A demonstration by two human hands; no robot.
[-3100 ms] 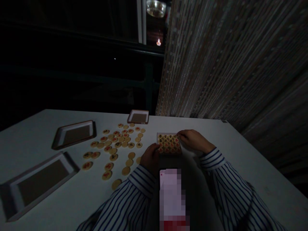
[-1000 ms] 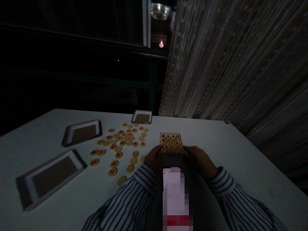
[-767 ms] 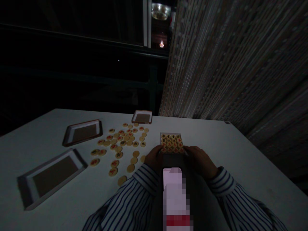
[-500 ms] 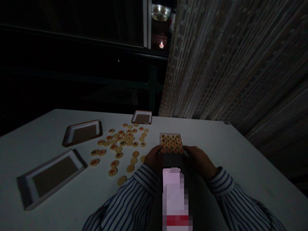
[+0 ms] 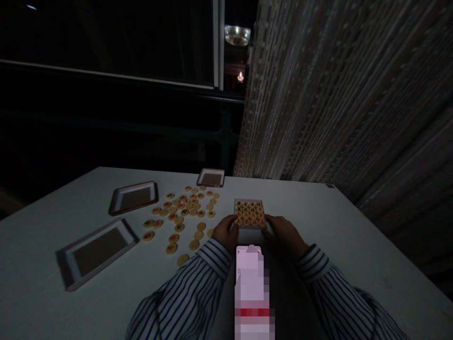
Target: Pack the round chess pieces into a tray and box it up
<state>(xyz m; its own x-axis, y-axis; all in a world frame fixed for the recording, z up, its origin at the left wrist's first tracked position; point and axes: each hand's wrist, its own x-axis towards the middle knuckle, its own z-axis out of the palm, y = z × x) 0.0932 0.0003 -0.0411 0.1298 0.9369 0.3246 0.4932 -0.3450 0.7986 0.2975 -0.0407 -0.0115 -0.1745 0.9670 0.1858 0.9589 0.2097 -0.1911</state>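
Observation:
A small, shallow, light-coloured box point(image 5: 250, 227) sits at the middle of the white table, packed with rows of round Chinese chess pieces point(image 5: 250, 214). Black characters mark mostly the far rows, red ones the near rows. My left hand point(image 5: 226, 231) grips the box's left near corner, its thumb along the side. On the opposite corner my right hand point(image 5: 286, 234) closes with its fingers against the side; some fingertips are hidden in shadow. Left of the box, many loose chess pieces point(image 5: 184, 212) are scattered, some with red or black characters up, others blank side up.
On the left lie a long open tray point(image 5: 71, 269) and a brown-rimmed tray point(image 5: 113, 204); a smaller tray point(image 5: 210, 184) stands at the back edge. A lit phone point(image 5: 249, 278) is between my forearms. A string curtain point(image 5: 300, 94) hangs behind the table point(image 5: 318, 283). The room is dark.
My view has shifted a little, so the table and trays appear lower and further right. Both hands stay on the box of pieces. The scattered pieces lie as before.

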